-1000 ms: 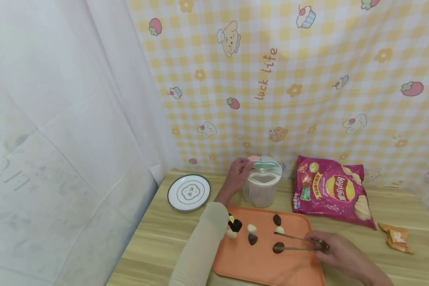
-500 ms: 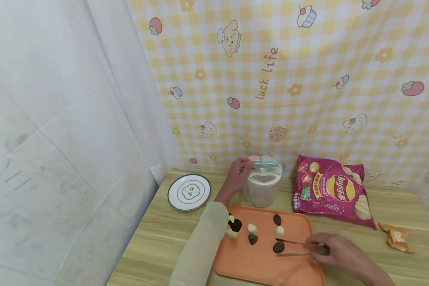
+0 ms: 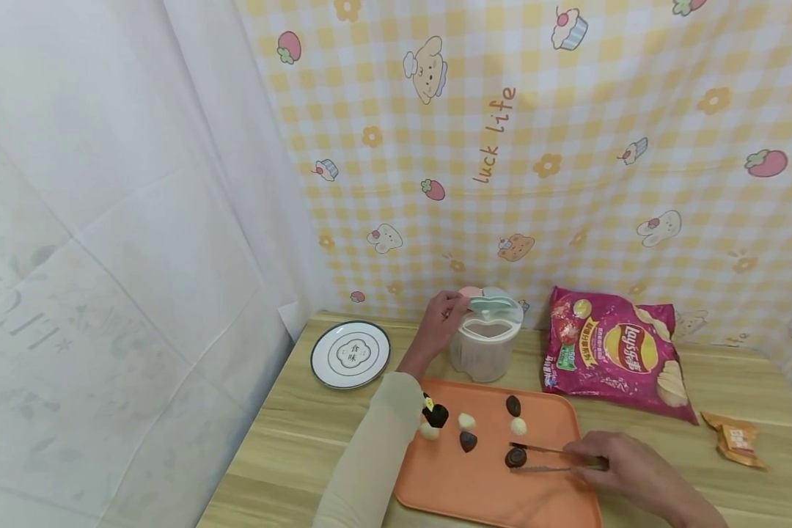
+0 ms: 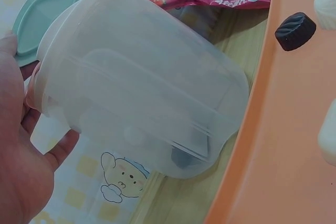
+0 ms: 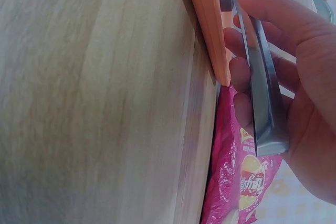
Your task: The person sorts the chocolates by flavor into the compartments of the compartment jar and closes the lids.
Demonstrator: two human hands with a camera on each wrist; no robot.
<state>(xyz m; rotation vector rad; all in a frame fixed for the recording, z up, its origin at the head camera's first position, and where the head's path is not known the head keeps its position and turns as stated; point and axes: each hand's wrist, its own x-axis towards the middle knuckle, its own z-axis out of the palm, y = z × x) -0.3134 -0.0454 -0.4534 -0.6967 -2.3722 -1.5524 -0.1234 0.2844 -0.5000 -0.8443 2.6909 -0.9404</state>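
My left hand (image 3: 441, 317) (image 4: 21, 145) grips the rim of a translucent plastic jar (image 3: 484, 345) (image 4: 142, 93) with a mint green lid (image 3: 495, 302) (image 4: 44, 11), behind the orange tray (image 3: 475, 491). My right hand (image 3: 607, 458) (image 5: 294, 77) pinches metal tongs (image 3: 548, 458) (image 5: 260, 72), whose tips straddle a round dark chocolate (image 3: 515, 457) on the tray. More dark and white chocolates (image 3: 465, 422) lie scattered on the tray; one dark piece (image 4: 295, 31) shows in the left wrist view.
A white plate (image 3: 350, 354) sits at the back left of the wooden table (image 3: 290, 447). A pink crisps bag (image 3: 617, 352) lies behind the tray on the right, with a small orange packet (image 3: 732, 438) beyond it. Curtains close off the back and left.
The tongs' arms have drawn closer together around the round dark chocolate. The left hand and jar have stayed put.
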